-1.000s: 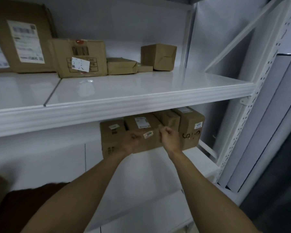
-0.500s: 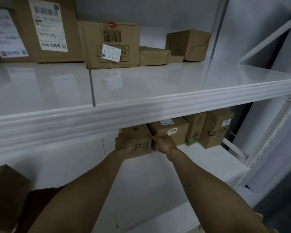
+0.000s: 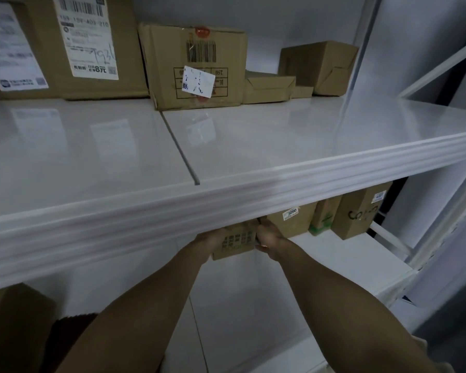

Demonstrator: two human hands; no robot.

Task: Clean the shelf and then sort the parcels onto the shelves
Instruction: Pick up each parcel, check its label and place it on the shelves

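A small brown parcel [image 3: 236, 243] with printed squares stands on the lower white shelf [image 3: 334, 254], partly hidden under the upper shelf's front lip. My left hand [image 3: 209, 242] grips its left side and my right hand [image 3: 269, 238] grips its right side. To its right on the lower shelf stand a parcel labelled 3090 [image 3: 293, 222], a narrow parcel with green tape [image 3: 324, 219] and a parcel with black handwriting [image 3: 361, 211].
The upper shelf [image 3: 253, 146] holds several parcels along the back: two large labelled boxes [image 3: 65, 47], a barcode box [image 3: 197, 65], a flat box [image 3: 269, 87] and a small box [image 3: 320, 65]. A brown box [image 3: 14, 324] sits low left. A white upright post [image 3: 361, 49] stands right.
The view has risen and closed in on the upper shelf. Both hands moved left from the 3090 parcel to the small printed parcel and now hold its sides.
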